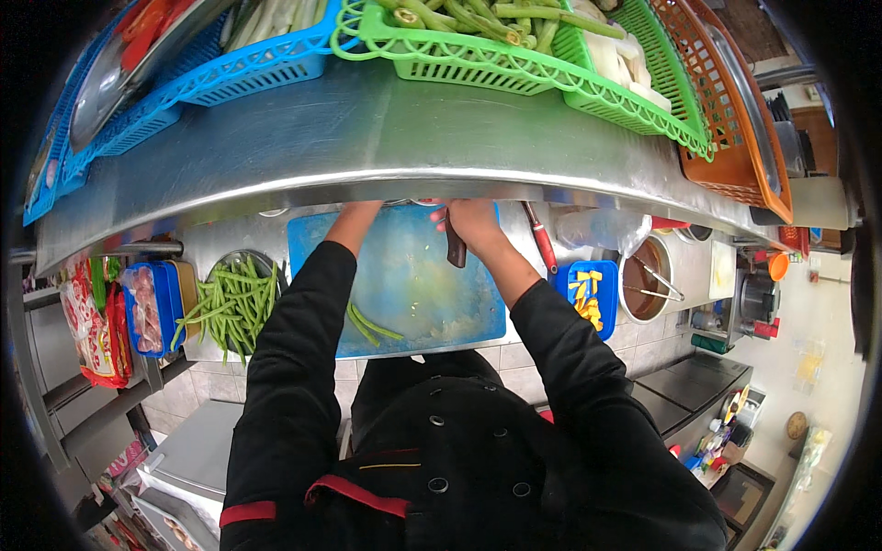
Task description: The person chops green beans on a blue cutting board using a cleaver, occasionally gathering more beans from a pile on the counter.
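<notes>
My right hand [471, 221] is closed around a dark brown knife handle [456, 246] over the far part of a blue cutting board [423, 317]. The blade is hidden beneath the overhanging steel shelf. Further left, my left hand [364, 210] reaches under the same shelf edge, which hides its fingers. A couple of long green beans [372, 325] lie on the board's near left part, and small green bits are scattered over its middle. Beside the board on the left, a round bowl is heaped with green beans [241, 303].
The steel shelf [367, 138] overhangs the board's far edge and bears blue, green and orange vegetable baskets. Right of the board lie a red-handled tool [542, 243], a blue tub [608, 312] of yellow-orange pieces and a pot [669, 262] with tongs. Far left stands a blue container [170, 335].
</notes>
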A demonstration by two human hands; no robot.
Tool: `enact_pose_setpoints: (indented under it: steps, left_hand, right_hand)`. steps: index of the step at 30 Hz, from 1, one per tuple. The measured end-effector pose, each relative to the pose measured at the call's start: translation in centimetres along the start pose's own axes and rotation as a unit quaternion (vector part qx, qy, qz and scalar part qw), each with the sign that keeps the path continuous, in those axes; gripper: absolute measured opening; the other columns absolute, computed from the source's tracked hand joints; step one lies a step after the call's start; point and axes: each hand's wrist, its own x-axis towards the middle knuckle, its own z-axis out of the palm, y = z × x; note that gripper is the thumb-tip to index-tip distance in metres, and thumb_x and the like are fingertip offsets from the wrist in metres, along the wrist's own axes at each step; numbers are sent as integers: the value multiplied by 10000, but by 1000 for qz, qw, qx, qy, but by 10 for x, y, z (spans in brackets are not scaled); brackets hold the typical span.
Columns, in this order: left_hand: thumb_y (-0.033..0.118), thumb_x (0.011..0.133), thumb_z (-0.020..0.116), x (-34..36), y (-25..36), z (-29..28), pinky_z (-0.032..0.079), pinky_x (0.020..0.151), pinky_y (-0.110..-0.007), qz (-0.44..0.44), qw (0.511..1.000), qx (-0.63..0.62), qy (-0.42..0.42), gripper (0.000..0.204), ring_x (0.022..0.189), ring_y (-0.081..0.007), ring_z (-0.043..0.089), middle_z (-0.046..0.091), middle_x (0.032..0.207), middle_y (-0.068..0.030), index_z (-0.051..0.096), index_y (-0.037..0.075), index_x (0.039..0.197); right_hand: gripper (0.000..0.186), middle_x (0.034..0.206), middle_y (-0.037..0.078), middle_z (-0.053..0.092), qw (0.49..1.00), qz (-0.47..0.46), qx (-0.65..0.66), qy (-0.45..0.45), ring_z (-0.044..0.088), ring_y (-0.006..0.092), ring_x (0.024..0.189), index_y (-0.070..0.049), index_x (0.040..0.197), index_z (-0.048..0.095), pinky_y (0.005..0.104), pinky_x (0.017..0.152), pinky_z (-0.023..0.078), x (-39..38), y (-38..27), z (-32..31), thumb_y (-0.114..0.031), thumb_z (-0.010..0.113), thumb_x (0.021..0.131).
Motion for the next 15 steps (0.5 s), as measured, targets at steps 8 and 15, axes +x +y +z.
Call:
enact_pose_setpoints:
  steps: [8,15]
  left_hand:
    - [381,1027,556,0,-7,4,427,1100,-503,-69,996,51,5,415,1266,-397,603,683,1324,-206,710,71,1256]
    - [286,963,659,-39,-7,-59,491,993,-514,28,989,47,141,346,1122,-430,649,699,1216,-221,708,43,1204]
  right_hand:
    - [182,960,148,721,999,-27,28,-10,699,196,685,58,1114,644,317,532,581,-17,-29,8,-83,620,1002]
    - [236,987,68,704,999,-1,1,-32,670,138,743,-47,1238,625,286,641,540,-102,14,-59,-157,660,1032]
